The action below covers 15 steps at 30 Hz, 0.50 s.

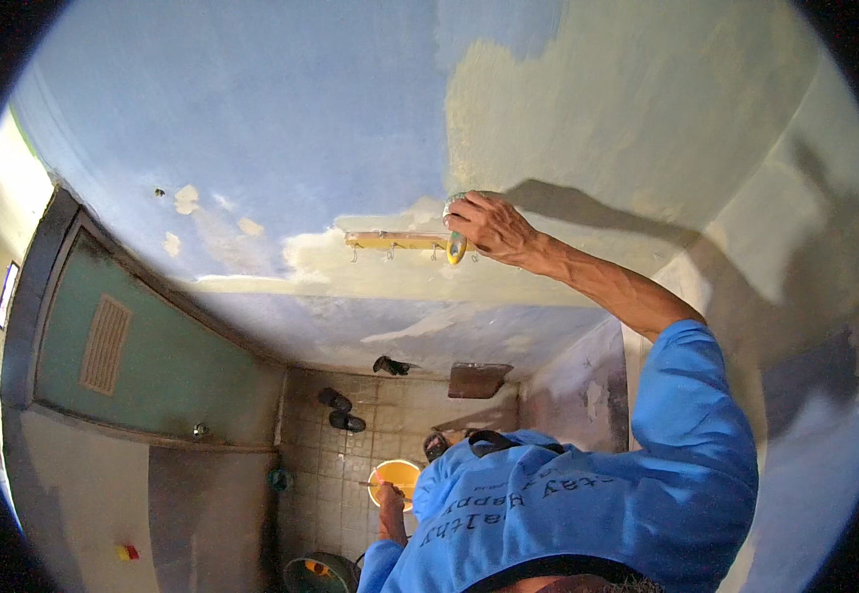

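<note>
My right hand [493,229] is stretched out to the wall, its fingers wrapped round a paintbrush [456,250] with a yellow and grey handle. The bristles are mostly hidden by my fingers. Just beside the brush runs a yellowish hook rail [395,240] with several small metal hooks, fixed to the wall. Low down, my left hand [391,501] is closed at the rim of a yellow-orange bucket [408,474]; a thin stick or handle shows across the rim. The wall [281,128] is blue on the left, and cream paint covers its right part and the area around the rail.
A green door [153,336] with a vent stands at the left. On the tiled floor [390,395] lie dark sandals [345,421], a black bundle [390,366] and a brown board [479,381]. A dark tub [319,573] stands near the bucket. A corner wall [745,208] rises at the right.
</note>
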Each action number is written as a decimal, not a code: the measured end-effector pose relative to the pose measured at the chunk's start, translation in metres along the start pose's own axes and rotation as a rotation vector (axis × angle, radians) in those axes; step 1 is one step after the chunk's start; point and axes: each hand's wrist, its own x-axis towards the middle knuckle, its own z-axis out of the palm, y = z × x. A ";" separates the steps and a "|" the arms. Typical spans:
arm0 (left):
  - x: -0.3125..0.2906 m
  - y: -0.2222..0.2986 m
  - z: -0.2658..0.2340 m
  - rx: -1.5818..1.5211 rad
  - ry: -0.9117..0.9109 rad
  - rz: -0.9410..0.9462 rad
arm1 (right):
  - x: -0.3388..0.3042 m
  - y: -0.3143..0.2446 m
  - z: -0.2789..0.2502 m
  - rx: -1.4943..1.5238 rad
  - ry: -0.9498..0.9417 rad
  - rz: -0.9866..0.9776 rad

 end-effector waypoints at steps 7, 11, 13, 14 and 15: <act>-0.005 0.002 0.001 -0.137 -0.022 -0.113 | 0.057 0.056 -0.116 -0.211 0.152 -0.006; 0.005 0.006 -0.008 -0.028 0.108 -0.222 | 0.098 0.093 -0.181 -0.347 0.423 -0.082; 0.013 0.023 0.017 0.020 0.117 -0.252 | 0.107 0.070 -0.228 -0.514 0.533 -0.160; 0.003 0.020 0.008 -0.018 0.107 -0.217 | 0.110 0.071 -0.211 -0.504 0.528 -0.158; -0.009 0.016 -0.002 -0.056 0.097 -0.178 | 0.111 0.073 -0.190 -0.492 0.523 -0.156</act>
